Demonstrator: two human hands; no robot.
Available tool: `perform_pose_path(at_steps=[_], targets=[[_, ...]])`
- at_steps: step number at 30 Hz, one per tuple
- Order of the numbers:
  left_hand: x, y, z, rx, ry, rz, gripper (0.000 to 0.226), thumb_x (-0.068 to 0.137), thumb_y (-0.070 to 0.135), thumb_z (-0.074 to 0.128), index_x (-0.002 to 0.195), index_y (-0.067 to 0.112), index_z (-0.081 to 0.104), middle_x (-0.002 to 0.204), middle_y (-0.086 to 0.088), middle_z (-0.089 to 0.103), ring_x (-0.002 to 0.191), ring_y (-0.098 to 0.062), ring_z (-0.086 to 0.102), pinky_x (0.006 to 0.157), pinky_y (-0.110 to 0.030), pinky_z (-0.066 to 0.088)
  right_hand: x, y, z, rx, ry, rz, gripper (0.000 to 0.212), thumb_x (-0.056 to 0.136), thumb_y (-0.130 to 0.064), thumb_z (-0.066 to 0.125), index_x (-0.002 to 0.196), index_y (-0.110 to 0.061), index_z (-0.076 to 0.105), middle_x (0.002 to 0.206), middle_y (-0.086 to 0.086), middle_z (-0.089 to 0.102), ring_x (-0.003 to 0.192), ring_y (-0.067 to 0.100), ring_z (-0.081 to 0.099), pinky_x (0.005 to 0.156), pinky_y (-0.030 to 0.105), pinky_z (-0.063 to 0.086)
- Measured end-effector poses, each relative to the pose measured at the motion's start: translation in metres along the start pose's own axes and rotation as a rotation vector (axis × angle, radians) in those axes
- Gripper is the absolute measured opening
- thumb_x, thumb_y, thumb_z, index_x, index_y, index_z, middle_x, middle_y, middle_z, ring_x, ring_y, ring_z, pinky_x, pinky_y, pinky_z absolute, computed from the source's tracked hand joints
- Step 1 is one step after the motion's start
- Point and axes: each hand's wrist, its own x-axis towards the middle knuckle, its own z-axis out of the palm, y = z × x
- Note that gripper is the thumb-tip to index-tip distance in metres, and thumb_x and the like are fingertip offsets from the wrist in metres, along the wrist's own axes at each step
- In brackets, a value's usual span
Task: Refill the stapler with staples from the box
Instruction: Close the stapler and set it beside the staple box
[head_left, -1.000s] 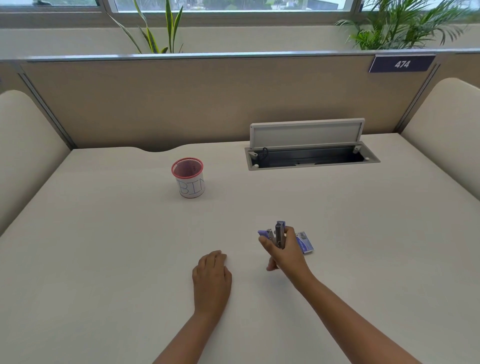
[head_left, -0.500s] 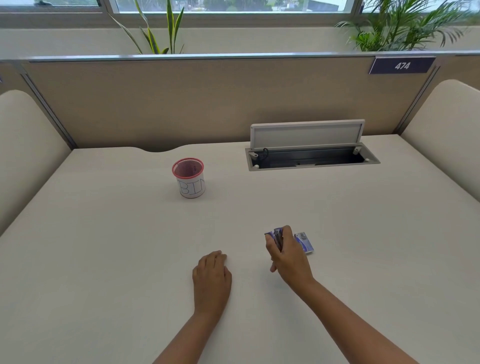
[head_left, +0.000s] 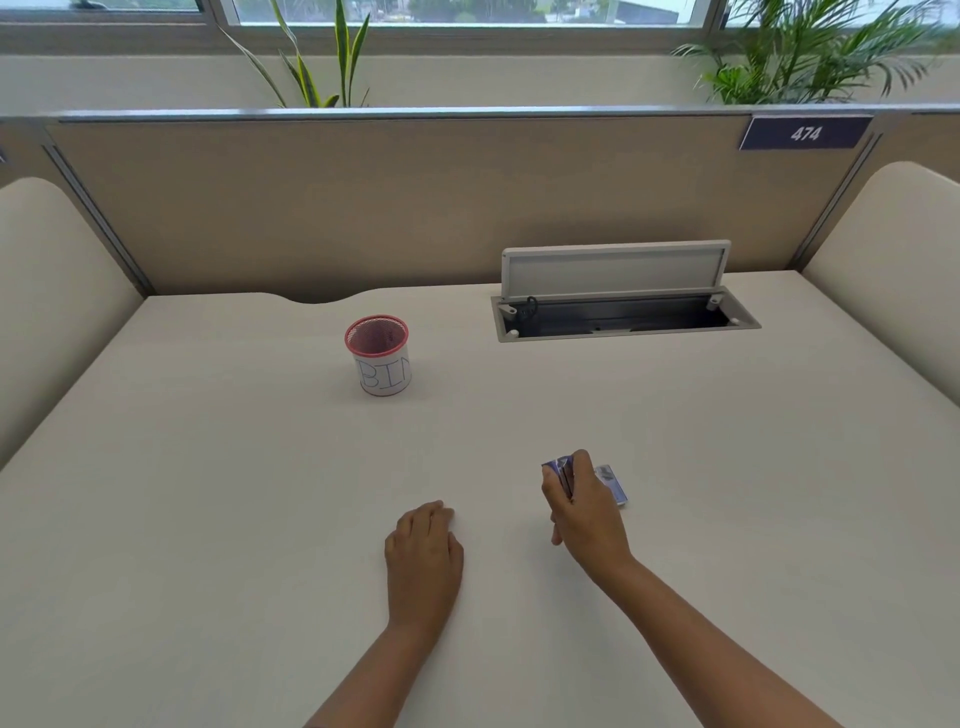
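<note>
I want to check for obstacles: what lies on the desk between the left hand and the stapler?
Nothing: the head view shows only bare desk between left hand and stapler.

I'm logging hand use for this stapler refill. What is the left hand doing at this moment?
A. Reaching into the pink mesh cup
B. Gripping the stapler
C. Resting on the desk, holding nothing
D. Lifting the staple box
C: the left hand lies on the desk holding nothing, while the right hand grips the stapler beside the staple box.
</note>
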Motion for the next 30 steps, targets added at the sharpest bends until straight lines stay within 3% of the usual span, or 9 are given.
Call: perform_pose_path(at_steps=[5, 9, 12, 20, 25, 28, 30], targets=[[0.000, 0.000, 0.000, -0.007, -0.031, -0.026, 0.030, 0.072, 0.001, 0.068, 0.101, 0.008, 0.068, 0.108, -0.007, 0.068, 0.100, -0.031, 0.062, 0.079, -0.043, 0.049, 0.002, -0.004, 0.001, 0.135, 0.019, 0.023, 0.021, 0.084, -0.045, 0.055, 0.083, -0.028, 0.043, 0.062, 0.000, 0.049, 0.047, 0.017, 0.050, 0.039, 0.021, 0.041], [0.000, 0.000, -0.001, -0.006, -0.029, -0.019, 0.031, 0.070, 0.000, 0.069, 0.100, 0.007, 0.068, 0.106, -0.009, 0.069, 0.098, -0.032, 0.063, 0.078, -0.043, 0.050, 0.005, -0.004, 0.000, 0.178, -0.006, 0.098, 0.032, 0.082, -0.048, 0.059, 0.097, -0.025, 0.043, 0.071, 0.004, 0.054, 0.044, 0.013, 0.053, 0.042, 0.024, 0.044], [0.000, 0.001, -0.001, -0.016, -0.042, -0.035, 0.030, 0.074, 0.001, 0.066, 0.103, 0.008, 0.067, 0.111, -0.008, 0.067, 0.103, -0.031, 0.060, 0.081, -0.043, 0.048, 0.005, -0.005, 0.001, 0.196, 0.008, 0.128, 0.034, 0.081, -0.047, 0.061, 0.096, -0.022, 0.042, 0.076, 0.006, 0.055, 0.042, 0.008, 0.055, 0.040, 0.023, 0.046], [0.000, 0.001, -0.001, -0.026, -0.056, -0.053, 0.030, 0.078, 0.003, 0.062, 0.108, 0.008, 0.065, 0.116, -0.008, 0.065, 0.108, -0.030, 0.058, 0.085, -0.043, 0.046, 0.006, -0.001, 0.003, 0.116, 0.023, 0.165, 0.035, 0.079, -0.049, 0.061, 0.087, -0.022, 0.040, 0.078, 0.003, 0.055, 0.047, 0.010, 0.063, 0.040, 0.025, 0.050], [0.001, 0.002, -0.003, -0.013, -0.035, -0.021, 0.031, 0.071, -0.001, 0.068, 0.101, 0.006, 0.068, 0.108, -0.010, 0.068, 0.099, -0.032, 0.063, 0.078, -0.042, 0.050, 0.011, -0.002, 0.009, 0.083, 0.009, 0.238, 0.038, 0.081, -0.051, 0.056, 0.090, -0.017, 0.040, 0.080, 0.004, 0.055, 0.057, 0.019, 0.065, 0.043, 0.029, 0.052], [0.000, 0.001, -0.002, -0.006, -0.024, -0.011, 0.031, 0.069, -0.001, 0.070, 0.099, 0.006, 0.068, 0.105, -0.010, 0.069, 0.096, -0.032, 0.064, 0.076, -0.042, 0.051, 0.019, -0.005, 0.014, -0.050, 0.003, 0.244, 0.042, 0.085, -0.051, 0.052, 0.095, -0.012, 0.040, 0.079, 0.003, 0.054, 0.070, 0.027, 0.064, 0.050, 0.034, 0.053], [0.000, 0.001, -0.003, -0.008, -0.039, -0.027, 0.031, 0.072, 0.000, 0.067, 0.102, 0.007, 0.068, 0.109, -0.009, 0.068, 0.100, -0.032, 0.062, 0.079, -0.042, 0.049, 0.024, -0.004, 0.018, -0.167, 0.004, 0.231, 0.042, 0.086, -0.050, 0.050, 0.093, -0.010, 0.040, 0.076, 0.000, 0.051, 0.068, 0.025, 0.057, 0.057, 0.035, 0.048]])
